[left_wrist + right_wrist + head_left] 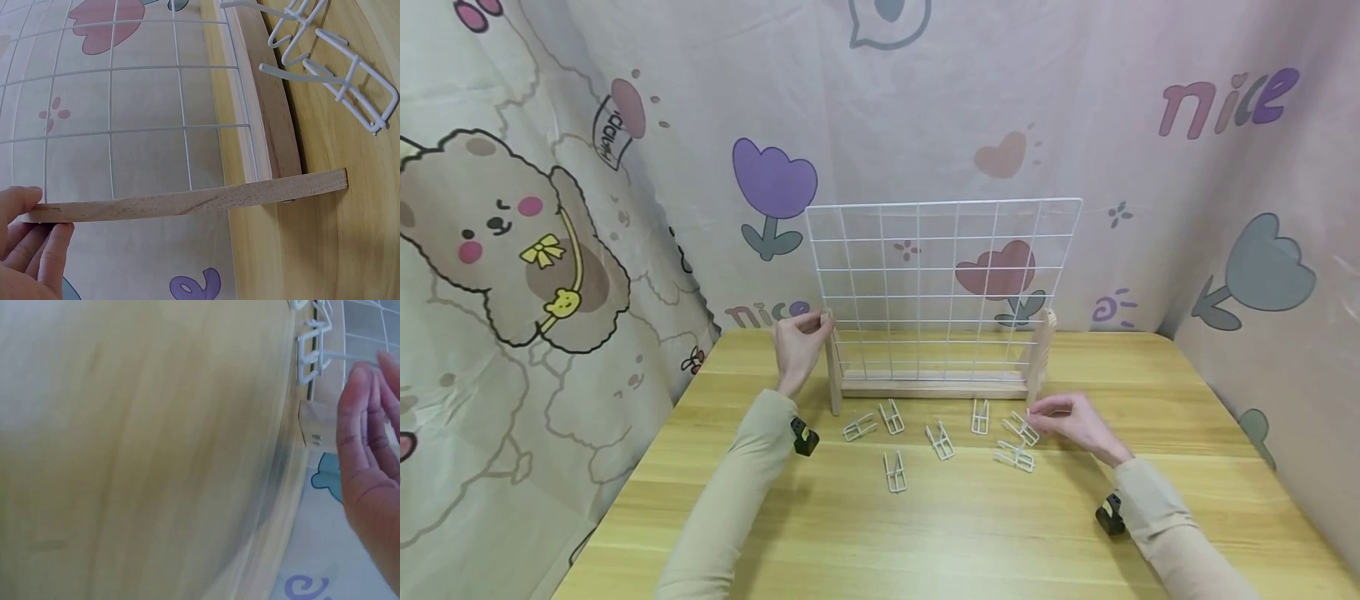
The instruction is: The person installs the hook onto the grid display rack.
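Head view: hook just in front of the right post's foot, pinched by the right hand. Thumb and fingertips drawn together on it; right wrist view has one prong running in to the tips, hand soft-focus.

Left hand clamped on the top end of the left post: thumb on one face, fingers on the other. Post stands on the table. Between the posts, wire grid, white, upright, lower edge along a wooden bar.

Six other hooks lie scattered before the bar. Two near the left post's foot, one mid-bar, one close to the bar right of centre, one just beside the pinched hook on the near side, one nearest the wearer.

Surface: yellow wood grain, pale glare at front centre, soft arm shadows. Beige sleeves, a small black box at each wrist.

Room: pale printed cloth behind and at both sides. Purple tulip left of the grid, red tulip seen through the wires, grey tulip at right. Large bear with yellow bag at left.
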### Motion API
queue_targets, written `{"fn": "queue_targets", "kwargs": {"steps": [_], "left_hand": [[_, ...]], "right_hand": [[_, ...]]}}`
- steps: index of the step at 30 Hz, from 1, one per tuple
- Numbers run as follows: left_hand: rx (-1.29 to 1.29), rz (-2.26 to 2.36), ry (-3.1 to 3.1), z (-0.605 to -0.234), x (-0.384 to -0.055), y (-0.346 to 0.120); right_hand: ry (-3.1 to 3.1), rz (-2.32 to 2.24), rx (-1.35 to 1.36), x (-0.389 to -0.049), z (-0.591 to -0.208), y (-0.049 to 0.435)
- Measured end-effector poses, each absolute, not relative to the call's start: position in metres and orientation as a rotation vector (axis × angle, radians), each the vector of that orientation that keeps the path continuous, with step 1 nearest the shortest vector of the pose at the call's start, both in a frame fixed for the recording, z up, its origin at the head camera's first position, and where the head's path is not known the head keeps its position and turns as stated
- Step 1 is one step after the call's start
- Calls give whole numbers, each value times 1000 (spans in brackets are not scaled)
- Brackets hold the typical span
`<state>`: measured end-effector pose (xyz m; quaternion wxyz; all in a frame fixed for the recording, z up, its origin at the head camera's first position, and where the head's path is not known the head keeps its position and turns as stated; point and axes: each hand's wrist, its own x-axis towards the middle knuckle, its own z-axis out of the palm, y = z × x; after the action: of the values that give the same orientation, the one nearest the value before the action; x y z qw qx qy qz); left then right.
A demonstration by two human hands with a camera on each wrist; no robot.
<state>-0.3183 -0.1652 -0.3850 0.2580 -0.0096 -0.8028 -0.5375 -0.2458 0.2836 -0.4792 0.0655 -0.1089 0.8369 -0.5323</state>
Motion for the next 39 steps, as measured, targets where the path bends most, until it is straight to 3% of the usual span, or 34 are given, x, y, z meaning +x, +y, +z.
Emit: {"fn": "queue_targets", "kwargs": {"steps": [39], "left_hand": [[-54,-1376,-2162,-386,-317,-165]], "right_hand": [[2512,-1337,-188,-251,-488,277]]}}
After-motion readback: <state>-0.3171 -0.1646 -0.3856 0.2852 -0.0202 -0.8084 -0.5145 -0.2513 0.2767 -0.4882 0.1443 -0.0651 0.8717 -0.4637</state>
